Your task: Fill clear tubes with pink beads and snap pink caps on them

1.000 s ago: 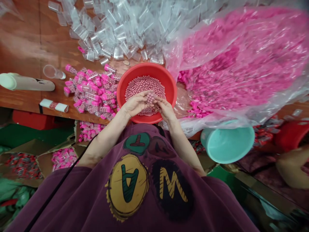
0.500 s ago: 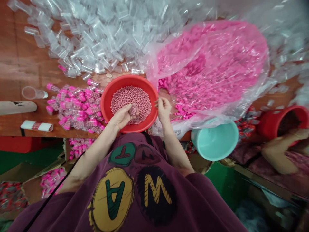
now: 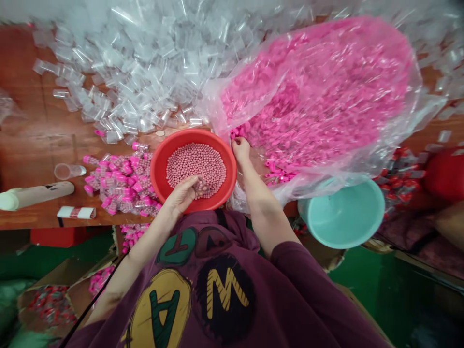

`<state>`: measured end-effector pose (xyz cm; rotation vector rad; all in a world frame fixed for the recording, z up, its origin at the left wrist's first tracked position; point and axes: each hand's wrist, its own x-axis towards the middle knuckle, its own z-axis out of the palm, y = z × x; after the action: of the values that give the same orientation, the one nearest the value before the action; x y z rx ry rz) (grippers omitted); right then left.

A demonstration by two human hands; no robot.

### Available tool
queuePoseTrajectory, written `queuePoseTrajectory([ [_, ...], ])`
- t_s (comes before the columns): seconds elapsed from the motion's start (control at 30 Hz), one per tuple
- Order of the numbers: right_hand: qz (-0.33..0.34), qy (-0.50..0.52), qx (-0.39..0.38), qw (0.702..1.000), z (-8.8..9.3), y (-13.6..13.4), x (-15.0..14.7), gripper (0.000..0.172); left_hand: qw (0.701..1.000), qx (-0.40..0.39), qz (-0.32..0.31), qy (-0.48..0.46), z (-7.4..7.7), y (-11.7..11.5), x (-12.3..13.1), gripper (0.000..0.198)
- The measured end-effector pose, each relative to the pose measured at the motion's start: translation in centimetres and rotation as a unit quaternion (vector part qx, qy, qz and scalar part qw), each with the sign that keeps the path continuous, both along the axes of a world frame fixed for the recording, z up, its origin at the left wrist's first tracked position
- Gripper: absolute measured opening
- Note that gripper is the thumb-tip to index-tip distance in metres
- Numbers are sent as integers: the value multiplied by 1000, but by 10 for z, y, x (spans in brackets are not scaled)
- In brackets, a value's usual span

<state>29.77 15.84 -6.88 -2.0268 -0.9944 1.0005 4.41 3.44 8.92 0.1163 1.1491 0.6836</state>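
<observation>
My left hand (image 3: 183,194) is closed around a small clear plastic container (image 3: 200,185) that looks filled with pink beads. It is held over the near side of a red bowl (image 3: 156,181) of loose pink beads (image 3: 195,162). Past the bowl's right rim, my right hand (image 3: 240,149) has its fingers pinched at a bright pink plastic cap (image 3: 234,134). That cap lies by the mouth of a clear bag (image 3: 217,104) full of pink caps (image 3: 326,106); the fingertips partly hide it.
Left of the bowl lie bead-filled containers with pink caps (image 3: 123,181). Many clear empty containers (image 3: 145,72) cover the far table. A turquoise bucket (image 3: 344,215) stands at the front right, near red-capped pieces (image 3: 398,181). A bottle (image 3: 39,194) lies at left; a co-worker's arm (image 3: 451,222) shows at right.
My right hand has moved from beside the bowl's right rim, away from me, to the pink caps at the bag's mouth. The left hand keeps the container over the beads. The view has shifted.
</observation>
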Motion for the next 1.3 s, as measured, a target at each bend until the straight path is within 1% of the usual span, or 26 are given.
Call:
queuePoseTrajectory([
  [0.03,-4,4,5,1000,6,-6,3,26,1000,7,-3,-4,1,2,1,26],
  [0.1,-10,18,27,999,25,-23,9,34,1000,21,-11,-15,5,7,3,28],
  [0.2,6,76,84,994,64,-54,11,43,998,40,-22,-33,10,16,11,33],
  [0.3,63,146,114,981,106,-83,-3,40,995,71,-21,-60,17,24,20,34],
  [0.37,113,164,123,972,131,-97,-17,38,992,100,-18,-70,21,27,22,33],
  [0.43,169,143,132,966,153,-108,-30,34,990,127,-17,-65,24,28,20,31],
  [0.53,246,57,157,955,176,-116,-46,35,987,154,-21,-45,26,23,11,32],
  [0.6,284,-1,177,942,186,-118,-55,39,985,168,-21,-40,28,18,5,35],
  [0.67,304,-48,192,932,192,-120,-62,45,983,180,-8,-43,31,13,1,37],
  [0.77,299,-89,205,928,197,-122,-72,49,981,188,10,-43,37,7,0,36],
  [0.9,280,-78,206,934,204,-126,-82,46,983,175,21,-43,42,2,1,31],
  [1.03,271,-67,216,935,209,-130,-88,45,985,162,31,-54,42,-2,-1,31],
  [1.17,297,-75,224,925,212,-134,-89,42,984,160,37,-75,43,-6,-3,32],
  [1.3,309,-118,254,909,211,-136,-88,41,982,161,47,-90,51,-8,0,25],
])
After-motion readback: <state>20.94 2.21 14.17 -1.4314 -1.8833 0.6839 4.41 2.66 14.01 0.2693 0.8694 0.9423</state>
